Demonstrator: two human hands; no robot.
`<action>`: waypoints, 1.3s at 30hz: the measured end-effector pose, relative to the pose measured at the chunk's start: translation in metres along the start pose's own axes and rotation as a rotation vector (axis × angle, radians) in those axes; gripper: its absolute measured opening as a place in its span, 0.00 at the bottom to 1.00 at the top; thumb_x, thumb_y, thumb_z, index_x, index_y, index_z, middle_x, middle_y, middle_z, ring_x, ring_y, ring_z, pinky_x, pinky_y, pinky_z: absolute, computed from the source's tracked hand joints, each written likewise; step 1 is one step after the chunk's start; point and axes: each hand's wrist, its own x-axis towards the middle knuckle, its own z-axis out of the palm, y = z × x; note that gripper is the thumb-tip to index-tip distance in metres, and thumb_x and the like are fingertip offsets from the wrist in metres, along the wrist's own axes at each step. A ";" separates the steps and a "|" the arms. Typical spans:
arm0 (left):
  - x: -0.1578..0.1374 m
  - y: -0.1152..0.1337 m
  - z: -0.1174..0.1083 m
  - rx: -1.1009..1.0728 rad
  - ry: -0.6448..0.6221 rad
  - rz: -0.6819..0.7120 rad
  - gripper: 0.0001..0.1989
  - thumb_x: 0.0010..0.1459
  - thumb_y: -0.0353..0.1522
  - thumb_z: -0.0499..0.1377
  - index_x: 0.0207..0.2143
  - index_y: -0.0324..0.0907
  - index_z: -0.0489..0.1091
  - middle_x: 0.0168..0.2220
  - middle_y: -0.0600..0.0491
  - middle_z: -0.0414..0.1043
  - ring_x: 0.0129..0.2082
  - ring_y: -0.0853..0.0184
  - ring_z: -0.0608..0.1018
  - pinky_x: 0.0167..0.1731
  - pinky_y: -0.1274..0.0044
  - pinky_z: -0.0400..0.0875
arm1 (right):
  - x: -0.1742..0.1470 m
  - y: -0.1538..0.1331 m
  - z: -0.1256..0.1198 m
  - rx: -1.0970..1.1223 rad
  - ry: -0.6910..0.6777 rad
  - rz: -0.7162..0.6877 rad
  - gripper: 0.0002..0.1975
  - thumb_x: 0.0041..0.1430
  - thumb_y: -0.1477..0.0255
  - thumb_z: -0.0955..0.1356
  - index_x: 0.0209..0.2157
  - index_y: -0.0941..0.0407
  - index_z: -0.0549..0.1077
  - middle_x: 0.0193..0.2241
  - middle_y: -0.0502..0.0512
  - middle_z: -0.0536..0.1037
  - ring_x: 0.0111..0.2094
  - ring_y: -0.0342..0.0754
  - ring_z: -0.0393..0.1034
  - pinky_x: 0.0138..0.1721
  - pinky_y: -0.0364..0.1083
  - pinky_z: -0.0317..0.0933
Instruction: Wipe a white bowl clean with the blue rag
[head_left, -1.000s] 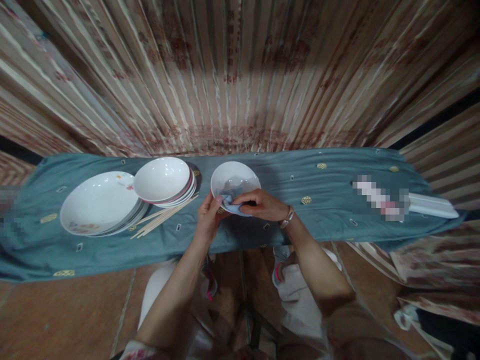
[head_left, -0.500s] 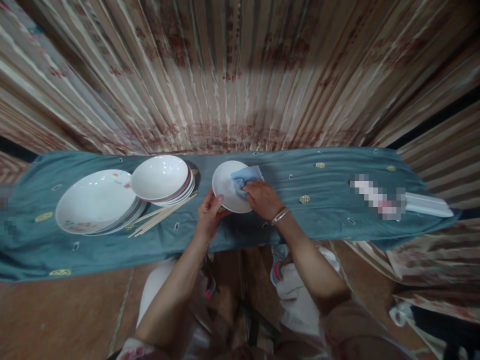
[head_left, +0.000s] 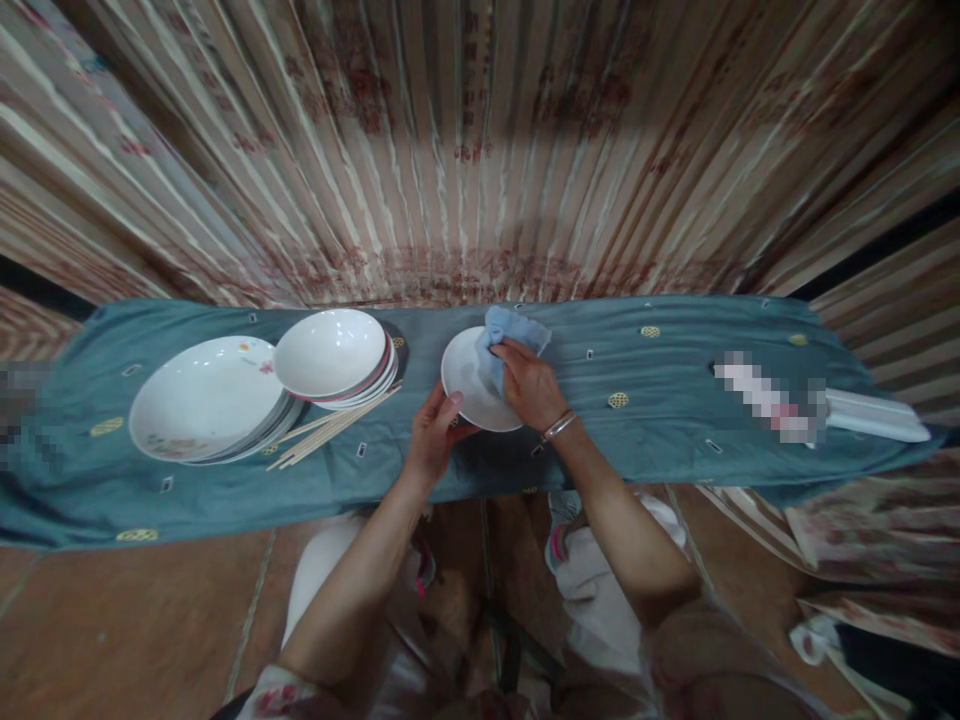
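Observation:
A small white plate (head_left: 466, 375) is tilted up in front of me over the table. My left hand (head_left: 435, 432) grips its lower left rim, thumb on top and fingers underneath. In my right hand (head_left: 531, 385) a light blue cloth (head_left: 516, 328) is bunched up and pressed against the plate's right side. The cloth's loose end sticks out past the far rim. Part of the plate is covered by the cloth and my right hand.
A green patterned tablecloth (head_left: 652, 455) covers the narrow table. Stacked large plates (head_left: 210, 400) and stacked bowls (head_left: 330, 350) stand on the left, with several chopsticks (head_left: 334, 428) in front. A white box-like item (head_left: 874, 414) lies far right beside a blurred-out patch. A curtain (head_left: 480, 200) hangs behind.
My right hand has slid the cloth across the plate toward its far rim, and the cloth now spreads beyond the edge. My left hand keeps its hold. The whole view has shifted slightly.

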 end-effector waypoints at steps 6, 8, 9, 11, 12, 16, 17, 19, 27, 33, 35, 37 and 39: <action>0.000 -0.002 -0.001 -0.005 -0.013 -0.007 0.24 0.45 0.42 0.67 0.46 0.47 0.74 0.50 0.50 0.74 0.48 0.60 0.76 0.39 0.70 0.78 | 0.003 -0.004 0.000 0.133 -0.024 -0.093 0.24 0.60 0.78 0.58 0.57 0.63 0.66 0.60 0.67 0.67 0.62 0.52 0.60 0.64 0.52 0.53; 0.000 -0.003 -0.001 -0.013 -0.016 -0.003 0.23 0.46 0.42 0.67 0.45 0.47 0.75 0.48 0.51 0.75 0.47 0.60 0.76 0.39 0.70 0.78 | 0.003 -0.006 0.000 0.203 -0.039 -0.124 0.24 0.61 0.77 0.58 0.58 0.61 0.66 0.60 0.65 0.66 0.63 0.51 0.58 0.64 0.52 0.52; 0.000 -0.003 -0.001 -0.015 -0.016 -0.002 0.23 0.46 0.42 0.67 0.45 0.47 0.75 0.48 0.51 0.75 0.47 0.60 0.76 0.39 0.70 0.78 | 0.003 -0.007 0.000 0.243 -0.048 -0.139 0.24 0.61 0.77 0.58 0.58 0.60 0.66 0.61 0.63 0.66 0.64 0.50 0.58 0.65 0.52 0.51; 0.000 -0.003 -0.001 -0.016 -0.017 -0.008 0.23 0.46 0.42 0.67 0.46 0.47 0.75 0.48 0.51 0.75 0.47 0.60 0.76 0.39 0.70 0.78 | 0.002 -0.009 0.001 0.327 -0.074 -0.164 0.24 0.62 0.76 0.58 0.59 0.59 0.65 0.62 0.62 0.65 0.64 0.48 0.57 0.65 0.52 0.50; -0.001 -0.003 -0.001 -0.016 -0.018 -0.010 0.23 0.46 0.42 0.67 0.46 0.47 0.74 0.49 0.51 0.75 0.47 0.59 0.75 0.39 0.70 0.77 | 0.001 -0.010 0.001 0.368 -0.092 -0.174 0.24 0.62 0.75 0.58 0.59 0.58 0.66 0.62 0.61 0.65 0.64 0.47 0.57 0.65 0.51 0.51; -0.001 -0.001 0.000 -0.021 -0.011 -0.010 0.23 0.46 0.43 0.67 0.45 0.47 0.75 0.49 0.51 0.74 0.47 0.60 0.76 0.39 0.70 0.77 | -0.002 -0.013 -0.001 0.492 -0.185 -0.186 0.21 0.63 0.73 0.60 0.57 0.56 0.68 0.61 0.58 0.67 0.63 0.47 0.59 0.64 0.51 0.52; -0.001 -0.001 -0.001 -0.025 -0.007 -0.007 0.23 0.46 0.43 0.68 0.45 0.46 0.75 0.49 0.51 0.75 0.47 0.60 0.76 0.39 0.70 0.77 | -0.002 -0.014 -0.001 0.515 -0.213 -0.185 0.21 0.63 0.72 0.60 0.56 0.56 0.69 0.60 0.58 0.68 0.62 0.47 0.60 0.63 0.51 0.52; -0.001 -0.001 -0.001 -0.031 -0.007 -0.001 0.23 0.46 0.43 0.68 0.44 0.46 0.75 0.48 0.51 0.75 0.46 0.60 0.76 0.40 0.70 0.77 | -0.004 -0.014 -0.003 0.560 -0.268 -0.179 0.20 0.63 0.72 0.61 0.55 0.56 0.71 0.59 0.58 0.70 0.61 0.48 0.62 0.62 0.51 0.54; 0.000 -0.002 -0.005 -0.017 -0.010 0.021 0.22 0.45 0.44 0.68 0.41 0.44 0.75 0.46 0.50 0.76 0.41 0.62 0.78 0.38 0.71 0.76 | -0.008 -0.017 -0.018 0.746 -0.486 -0.144 0.17 0.63 0.66 0.64 0.51 0.58 0.74 0.47 0.56 0.79 0.48 0.49 0.73 0.51 0.48 0.65; 0.002 0.002 -0.006 -0.045 -0.009 0.050 0.20 0.44 0.42 0.69 0.39 0.44 0.75 0.38 0.55 0.77 0.35 0.68 0.77 0.36 0.73 0.76 | -0.023 -0.019 -0.029 0.427 -0.452 -0.191 0.21 0.55 0.66 0.72 0.49 0.58 0.73 0.46 0.58 0.78 0.47 0.52 0.73 0.50 0.51 0.64; 0.002 0.003 -0.006 -0.063 -0.009 0.045 0.20 0.43 0.42 0.69 0.38 0.44 0.75 0.37 0.55 0.77 0.34 0.68 0.77 0.37 0.73 0.77 | -0.029 -0.019 -0.029 0.254 -0.388 -0.217 0.17 0.54 0.71 0.72 0.47 0.57 0.74 0.46 0.59 0.78 0.48 0.53 0.72 0.51 0.52 0.64; 0.001 0.004 -0.006 -0.074 -0.005 0.032 0.21 0.43 0.42 0.70 0.39 0.44 0.74 0.38 0.54 0.77 0.34 0.67 0.77 0.37 0.72 0.77 | -0.034 -0.018 -0.028 0.127 -0.335 -0.252 0.14 0.55 0.76 0.70 0.45 0.57 0.75 0.45 0.59 0.79 0.47 0.54 0.72 0.51 0.53 0.64; 0.001 0.004 -0.005 -0.075 -0.002 0.014 0.22 0.43 0.42 0.70 0.40 0.44 0.74 0.38 0.53 0.77 0.34 0.67 0.77 0.36 0.71 0.77 | -0.038 -0.019 -0.028 0.042 -0.304 -0.292 0.13 0.55 0.79 0.69 0.43 0.58 0.75 0.44 0.59 0.79 0.45 0.53 0.72 0.50 0.53 0.64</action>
